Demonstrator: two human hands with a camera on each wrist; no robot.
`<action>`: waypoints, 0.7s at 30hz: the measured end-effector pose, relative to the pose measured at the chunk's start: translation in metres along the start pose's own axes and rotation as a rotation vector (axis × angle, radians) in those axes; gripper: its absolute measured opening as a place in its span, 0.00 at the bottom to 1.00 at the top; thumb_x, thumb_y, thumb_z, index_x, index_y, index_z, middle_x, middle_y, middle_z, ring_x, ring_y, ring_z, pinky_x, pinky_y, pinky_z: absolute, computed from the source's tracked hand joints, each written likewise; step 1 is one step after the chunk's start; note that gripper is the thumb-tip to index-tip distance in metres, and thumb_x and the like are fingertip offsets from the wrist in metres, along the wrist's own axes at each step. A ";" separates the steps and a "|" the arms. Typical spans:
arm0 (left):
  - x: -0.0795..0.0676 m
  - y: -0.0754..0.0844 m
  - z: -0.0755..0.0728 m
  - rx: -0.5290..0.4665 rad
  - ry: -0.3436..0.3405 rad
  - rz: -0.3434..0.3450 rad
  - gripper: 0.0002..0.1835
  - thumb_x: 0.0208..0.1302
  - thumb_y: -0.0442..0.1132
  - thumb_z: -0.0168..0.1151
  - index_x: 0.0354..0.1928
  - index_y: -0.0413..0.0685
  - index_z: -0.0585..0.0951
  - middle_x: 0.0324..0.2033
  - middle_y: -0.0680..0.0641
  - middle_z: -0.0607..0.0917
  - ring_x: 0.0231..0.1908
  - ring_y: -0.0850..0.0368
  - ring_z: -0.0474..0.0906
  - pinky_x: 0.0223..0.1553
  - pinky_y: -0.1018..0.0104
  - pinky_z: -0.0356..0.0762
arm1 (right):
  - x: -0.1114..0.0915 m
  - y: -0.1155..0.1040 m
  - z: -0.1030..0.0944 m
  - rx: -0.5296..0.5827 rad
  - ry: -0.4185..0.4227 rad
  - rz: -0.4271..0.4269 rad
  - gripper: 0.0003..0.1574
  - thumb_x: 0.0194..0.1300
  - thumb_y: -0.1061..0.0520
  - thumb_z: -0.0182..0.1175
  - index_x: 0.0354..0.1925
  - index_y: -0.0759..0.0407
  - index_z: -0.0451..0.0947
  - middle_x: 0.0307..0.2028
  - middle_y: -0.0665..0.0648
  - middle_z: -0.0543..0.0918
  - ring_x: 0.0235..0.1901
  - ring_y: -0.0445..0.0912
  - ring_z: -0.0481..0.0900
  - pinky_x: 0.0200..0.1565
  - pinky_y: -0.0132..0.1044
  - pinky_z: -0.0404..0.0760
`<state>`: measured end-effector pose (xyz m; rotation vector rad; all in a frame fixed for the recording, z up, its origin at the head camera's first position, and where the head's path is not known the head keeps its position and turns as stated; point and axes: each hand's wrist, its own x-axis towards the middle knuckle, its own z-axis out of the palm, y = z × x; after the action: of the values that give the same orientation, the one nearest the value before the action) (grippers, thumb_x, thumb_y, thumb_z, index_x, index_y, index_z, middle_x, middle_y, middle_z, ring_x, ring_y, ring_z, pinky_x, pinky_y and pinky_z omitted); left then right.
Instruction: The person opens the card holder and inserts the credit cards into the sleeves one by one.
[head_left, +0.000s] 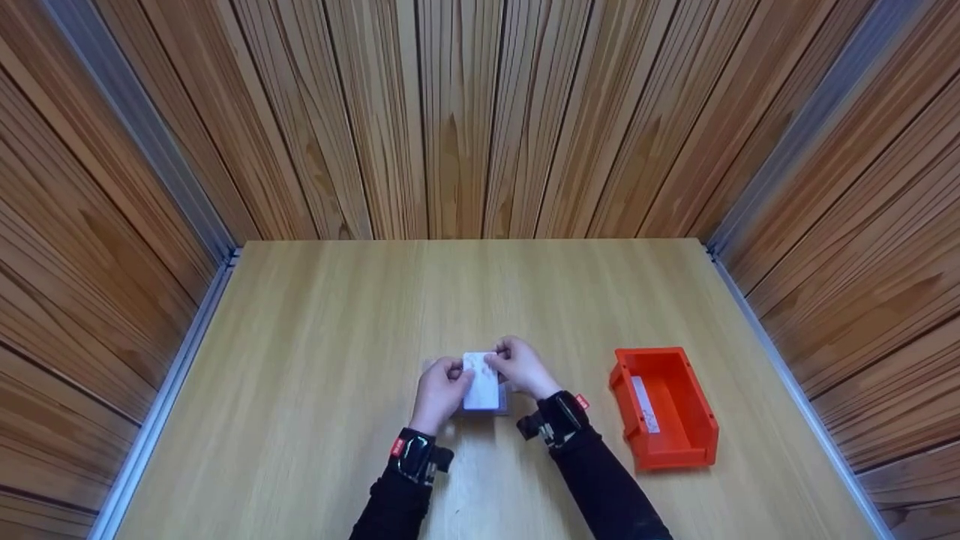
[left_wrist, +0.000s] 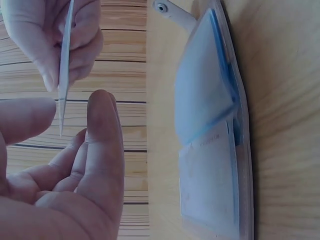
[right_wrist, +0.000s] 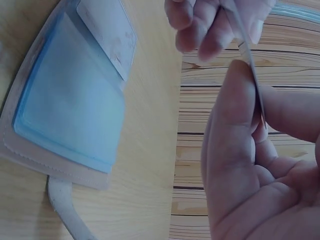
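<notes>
My right hand [head_left: 523,367] pinches a thin white card [head_left: 481,382] between thumb and fingers, holding it up over the table. On the card's other side is my left hand [head_left: 441,390]; in the left wrist view its thumb [left_wrist: 27,119] comes right up to the card's edge while the index finger [left_wrist: 104,145] stands apart from it. Below both hands lies an opened card holder [right_wrist: 67,100] with bluish clear sleeves, a pale cover and a snap strap [right_wrist: 62,197]. A white card [right_wrist: 107,30] shows in its sleeves. The head view mostly hides this holder behind the raised card.
To the right on the wooden table [head_left: 322,337] stands an orange open bin [head_left: 679,457], with a white label [head_left: 645,405] on its inner wall. Wood-plank walls [head_left: 457,120] and metal rails [head_left: 161,390] enclose the table at the back and sides.
</notes>
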<state>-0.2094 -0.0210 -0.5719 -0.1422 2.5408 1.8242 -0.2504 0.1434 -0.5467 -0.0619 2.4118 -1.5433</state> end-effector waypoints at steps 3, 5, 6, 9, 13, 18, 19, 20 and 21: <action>-0.001 0.000 0.001 0.005 -0.002 0.010 0.15 0.64 0.34 0.65 0.48 0.30 0.81 0.37 0.42 0.85 0.39 0.50 0.81 0.42 0.58 0.79 | 0.000 0.000 0.002 0.001 0.000 -0.014 0.06 0.68 0.62 0.60 0.39 0.65 0.73 0.30 0.55 0.76 0.27 0.45 0.77 0.32 0.41 0.82; -0.001 0.000 0.001 0.012 0.002 0.016 0.14 0.63 0.34 0.65 0.47 0.31 0.81 0.36 0.43 0.84 0.38 0.51 0.80 0.41 0.58 0.79 | 0.000 -0.001 0.003 -0.003 -0.002 -0.024 0.06 0.68 0.62 0.60 0.38 0.65 0.73 0.29 0.55 0.76 0.27 0.44 0.76 0.33 0.42 0.83; -0.001 0.000 0.001 0.015 0.006 0.013 0.14 0.63 0.34 0.65 0.47 0.31 0.81 0.36 0.43 0.84 0.38 0.52 0.79 0.41 0.59 0.78 | 0.000 -0.001 0.003 -0.001 -0.003 -0.026 0.06 0.68 0.62 0.60 0.38 0.65 0.74 0.28 0.55 0.76 0.26 0.44 0.76 0.34 0.43 0.83; -0.002 0.001 0.001 0.027 0.015 0.028 0.12 0.63 0.33 0.65 0.45 0.32 0.81 0.33 0.45 0.83 0.36 0.53 0.78 0.38 0.61 0.77 | 0.000 -0.001 0.004 0.003 -0.004 -0.031 0.05 0.68 0.63 0.60 0.37 0.65 0.74 0.28 0.54 0.76 0.26 0.44 0.75 0.36 0.46 0.83; -0.002 0.000 0.001 0.029 0.029 0.063 0.10 0.61 0.30 0.65 0.43 0.31 0.82 0.31 0.46 0.82 0.34 0.53 0.77 0.37 0.61 0.76 | -0.001 -0.001 0.006 0.019 0.000 -0.046 0.05 0.68 0.64 0.60 0.37 0.66 0.73 0.27 0.53 0.76 0.25 0.43 0.75 0.34 0.44 0.84; -0.003 -0.001 0.000 0.014 0.027 0.083 0.09 0.60 0.28 0.65 0.41 0.30 0.81 0.31 0.45 0.83 0.33 0.53 0.78 0.37 0.61 0.77 | -0.002 0.001 0.007 0.027 -0.002 -0.075 0.06 0.68 0.64 0.60 0.39 0.68 0.73 0.27 0.52 0.75 0.26 0.42 0.75 0.31 0.39 0.83; -0.002 -0.002 0.000 0.009 0.024 0.081 0.09 0.60 0.28 0.65 0.41 0.30 0.81 0.31 0.45 0.83 0.33 0.54 0.78 0.36 0.61 0.77 | -0.001 0.002 0.008 0.029 -0.004 -0.080 0.06 0.68 0.64 0.60 0.39 0.68 0.73 0.28 0.52 0.75 0.26 0.42 0.75 0.31 0.38 0.83; -0.002 -0.003 -0.001 0.006 0.023 0.079 0.08 0.60 0.28 0.65 0.41 0.30 0.81 0.30 0.45 0.83 0.33 0.54 0.78 0.36 0.62 0.77 | -0.001 0.003 0.008 0.033 -0.007 -0.083 0.07 0.68 0.64 0.60 0.40 0.68 0.74 0.28 0.53 0.75 0.27 0.43 0.76 0.31 0.38 0.83; -0.002 -0.004 -0.001 0.003 0.022 0.075 0.08 0.60 0.28 0.65 0.40 0.30 0.81 0.30 0.45 0.83 0.33 0.54 0.78 0.36 0.62 0.77 | -0.001 0.003 0.008 0.035 -0.009 -0.085 0.07 0.68 0.64 0.60 0.40 0.69 0.74 0.29 0.53 0.76 0.27 0.43 0.76 0.31 0.37 0.83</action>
<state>-0.2072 -0.0226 -0.5753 -0.0681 2.5978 1.8541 -0.2471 0.1378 -0.5528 -0.1661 2.4033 -1.6185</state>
